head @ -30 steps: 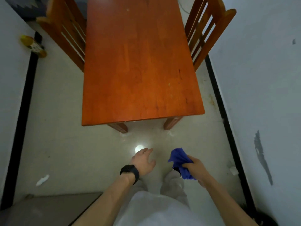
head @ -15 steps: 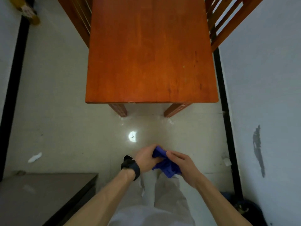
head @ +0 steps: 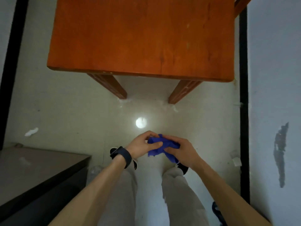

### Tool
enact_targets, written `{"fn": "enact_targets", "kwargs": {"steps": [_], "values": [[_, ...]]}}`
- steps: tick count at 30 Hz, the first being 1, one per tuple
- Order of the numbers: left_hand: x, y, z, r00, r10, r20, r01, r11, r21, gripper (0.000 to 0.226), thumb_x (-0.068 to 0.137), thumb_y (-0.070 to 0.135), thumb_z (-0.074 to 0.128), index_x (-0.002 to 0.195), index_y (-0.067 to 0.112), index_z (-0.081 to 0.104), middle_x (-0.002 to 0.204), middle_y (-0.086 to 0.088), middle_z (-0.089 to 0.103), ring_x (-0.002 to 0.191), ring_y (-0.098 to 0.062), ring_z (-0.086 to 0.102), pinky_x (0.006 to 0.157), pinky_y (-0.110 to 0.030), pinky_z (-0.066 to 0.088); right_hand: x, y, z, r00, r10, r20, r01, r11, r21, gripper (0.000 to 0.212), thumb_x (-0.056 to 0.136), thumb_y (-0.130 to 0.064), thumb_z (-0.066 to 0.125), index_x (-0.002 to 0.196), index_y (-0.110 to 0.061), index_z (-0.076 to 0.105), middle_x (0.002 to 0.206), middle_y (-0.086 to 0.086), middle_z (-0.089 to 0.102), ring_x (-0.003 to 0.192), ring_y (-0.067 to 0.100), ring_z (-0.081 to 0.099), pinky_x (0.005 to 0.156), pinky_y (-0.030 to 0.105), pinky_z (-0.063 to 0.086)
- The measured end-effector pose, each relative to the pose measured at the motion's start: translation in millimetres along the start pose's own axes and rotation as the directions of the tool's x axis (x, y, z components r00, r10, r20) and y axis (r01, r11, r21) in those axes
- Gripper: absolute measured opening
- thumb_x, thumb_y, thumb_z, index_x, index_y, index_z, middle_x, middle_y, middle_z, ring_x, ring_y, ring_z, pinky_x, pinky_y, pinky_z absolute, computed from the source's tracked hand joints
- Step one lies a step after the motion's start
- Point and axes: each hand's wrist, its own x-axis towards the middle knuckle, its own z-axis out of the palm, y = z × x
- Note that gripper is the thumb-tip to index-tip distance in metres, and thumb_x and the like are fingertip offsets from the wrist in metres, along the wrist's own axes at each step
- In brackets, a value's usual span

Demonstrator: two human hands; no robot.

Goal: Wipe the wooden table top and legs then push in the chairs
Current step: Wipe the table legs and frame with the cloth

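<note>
While I am looking down through the head camera, both hands are holding a crumpled blue cloth (head: 161, 146) in front of the body, above the pale floor and well short of the table. The left hand (head: 140, 145), with a black watch (head: 122, 155) on its wrist, is pinching the cloth's left side between thumb and curled fingers. The right hand (head: 183, 150) is curling round its right side, and a tail of cloth is hanging below the palm.

Ahead of them the wooden table top (head: 143, 35) is filling the upper part of the view, its near edge facing me. Under that edge the left table leg (head: 110, 87) and the right table leg (head: 182, 91) are standing on the floor, with whitish fluff lying at their feet. A corner of a wooden chair (head: 241, 4) is showing at the table's right side, close against the black skirting strip (head: 243, 111) and the grey wall (head: 273, 79), so only a thin gap is running along that side.

Between the hands and the table a round light reflection (head: 141, 122) is shining on the floor. To my left a low dark cabinet (head: 32, 168) is crowding the floor beside the pale trousers (head: 123, 193). A white paper scrap (head: 31, 131) is lying beyond it, and a smaller scrap (head: 236, 160) is lying by the right skirting. A dark object (head: 216, 211) is sitting low beside the right arm; I cannot tell what it is.
</note>
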Motion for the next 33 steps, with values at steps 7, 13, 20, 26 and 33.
{"fn": "enact_targets", "kwargs": {"steps": [7,13,20,26,33], "values": [[95,-3,31,0.996,0.085,0.01,-0.085,0.993,0.086,0.025,0.084,0.015,0.077,0.106,0.02,0.067,0.1,-0.007,0.071,0.09,-0.02,0.068,0.081,-0.034,0.059,41,58,-24,0.993,-0.023,-0.114,0.043,0.984,0.174,0.048,0.089,-0.025,0.071,0.134,-0.035,0.055,0.12,-0.022,0.062,0.105,-0.008,0.06,0.085,0.009,0.048],[164,-9,38,0.977,0.196,0.083,-0.207,0.965,0.16,0.025,0.087,0.01,0.072,0.104,0.028,0.067,0.103,0.001,0.071,0.091,-0.01,0.067,0.079,-0.026,0.057,86,103,-24,0.923,-0.084,-0.375,0.137,0.983,0.118,0.046,0.092,-0.017,0.066,0.135,-0.03,0.055,0.119,-0.013,0.065,0.099,-0.009,0.061,0.079,0.008,0.047],[244,3,25,0.906,0.408,-0.11,-0.388,0.906,0.168,0.027,0.094,0.016,0.06,0.115,0.033,0.061,0.118,0.011,0.061,0.097,0.001,0.061,0.068,-0.003,0.045,178,137,-37,0.658,-0.348,-0.668,0.292,0.935,-0.199,0.051,0.089,-0.014,0.068,0.136,-0.026,0.052,0.124,-0.007,0.056,0.103,-0.007,0.054,0.089,0.008,0.043],[300,30,27,0.806,0.562,-0.188,-0.557,0.826,0.085,0.045,0.101,0.034,0.049,0.146,0.032,0.042,0.148,0.009,0.043,0.132,-0.008,0.04,0.098,-0.022,0.03,235,138,-67,0.315,-0.637,-0.704,0.381,0.764,-0.521,0.06,0.092,-0.015,0.065,0.146,-0.015,0.04,0.132,0.0,0.046,0.114,0.005,0.047,0.099,0.015,0.04],[332,57,38,0.679,0.726,-0.112,-0.73,0.683,0.001,0.03,0.102,0.054,0.031,0.13,0.058,0.038,0.128,0.028,0.05,0.119,0.002,0.047,0.1,-0.026,0.035,254,60,-108,-0.352,-0.8,-0.487,0.296,0.398,-0.868,0.051,0.089,-0.01,0.062,0.137,0.001,0.048,0.124,0.024,0.051,0.115,0.029,0.049,0.098,0.043,0.043]]}}
